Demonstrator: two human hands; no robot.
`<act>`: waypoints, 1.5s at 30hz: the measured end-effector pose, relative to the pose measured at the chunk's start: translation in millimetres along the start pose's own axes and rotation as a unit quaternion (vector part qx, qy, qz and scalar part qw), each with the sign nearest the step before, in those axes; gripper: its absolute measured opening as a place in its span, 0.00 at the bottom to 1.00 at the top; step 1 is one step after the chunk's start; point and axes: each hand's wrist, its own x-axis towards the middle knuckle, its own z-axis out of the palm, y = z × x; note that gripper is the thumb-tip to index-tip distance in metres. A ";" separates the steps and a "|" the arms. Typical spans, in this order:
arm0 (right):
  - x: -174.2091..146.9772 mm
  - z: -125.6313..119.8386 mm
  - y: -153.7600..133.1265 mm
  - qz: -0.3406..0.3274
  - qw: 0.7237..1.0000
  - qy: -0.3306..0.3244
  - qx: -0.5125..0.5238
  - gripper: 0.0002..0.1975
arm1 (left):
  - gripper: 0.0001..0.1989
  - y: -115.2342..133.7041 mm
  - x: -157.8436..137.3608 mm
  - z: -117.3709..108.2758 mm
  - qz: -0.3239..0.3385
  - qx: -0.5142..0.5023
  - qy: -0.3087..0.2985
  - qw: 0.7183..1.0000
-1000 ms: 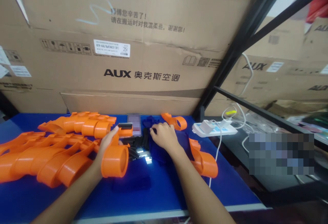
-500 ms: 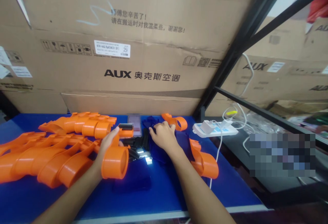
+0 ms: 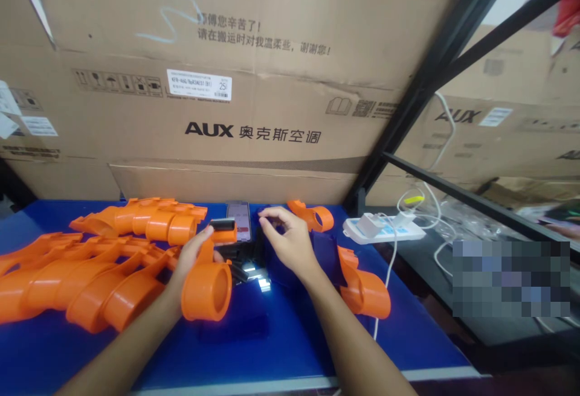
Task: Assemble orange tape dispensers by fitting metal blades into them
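Observation:
My left hand [image 3: 191, 256] is closed around an orange plastic part [image 3: 206, 290] with a wide ring at its near end. A short black cylinder [image 3: 223, 225] sits at the far end of that part, by my thumb. To the right, my right hand [image 3: 290, 242] hovers over dark blue material [image 3: 327, 254], thumb and fingertips pinched together. Whatever may be between those fingertips is too small to make out. Several short black pieces [image 3: 238, 270] lie on the table between my hands.
Rows of similar orange parts [image 3: 86, 278] fill the left of the blue table [image 3: 290, 348]. Two more orange parts [image 3: 369, 293] are on the right. A phone [image 3: 238, 218] lies at the back. Beyond stand a large carton [image 3: 254, 88], a black frame and a white power strip [image 3: 385, 230].
My right hand has risen slightly and drawn leftward from the dark blue material, its fingers coming together in a pinch. My left hand keeps the orange part almost where it was.

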 end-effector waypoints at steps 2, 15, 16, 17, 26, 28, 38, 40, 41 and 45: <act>-6.1 9.5 -6.8 0.014 0.998 -0.031 0.048 0.07 | 0.21 -0.9 1.4 -0.5 0.023 0.034 0.006 0.999; -19.4 30.6 -20.9 0.052 0.993 -0.010 0.110 0.08 | 0.20 -4.8 2.0 0.1 0.100 0.077 0.001 0.992; -19.3 30.7 -20.7 0.055 0.992 0.000 0.112 0.07 | 0.19 -5.1 1.2 1.0 0.102 0.079 0.002 0.992; -19.3 31.0 -20.3 0.056 0.992 0.007 0.115 0.06 | 0.19 -5.2 0.4 2.0 0.105 0.080 0.003 0.991; -26.8 42.8 -15.9 0.064 0.990 -0.013 0.128 0.04 | 0.20 -2.6 -0.6 7.5 0.135 0.076 -0.007 0.988; -28.5 43.7 -17.0 0.053 0.991 -0.017 0.118 0.03 | 0.20 -3.8 -0.2 7.2 0.148 0.080 -0.015 0.986; -28.2 35.5 -20.6 -0.037 0.997 -0.063 0.029 0.08 | 0.19 -6.4 0.4 4.4 0.188 0.102 -0.020 0.977; -27.3 32.1 -20.7 -0.071 0.994 -0.077 -0.008 0.10 | 0.19 -5.6 0.1 4.4 0.184 0.101 -0.021 0.977; -27.1 30.9 -20.7 -0.085 0.993 -0.080 -0.023 0.11 | 0.18 -5.3 0.0 4.3 0.184 0.102 -0.020 0.977; -28.4 30.0 -20.3 -0.130 0.986 -0.079 -0.064 0.11 | 0.18 -5.2 0.5 2.8 0.183 0.109 -0.017 0.977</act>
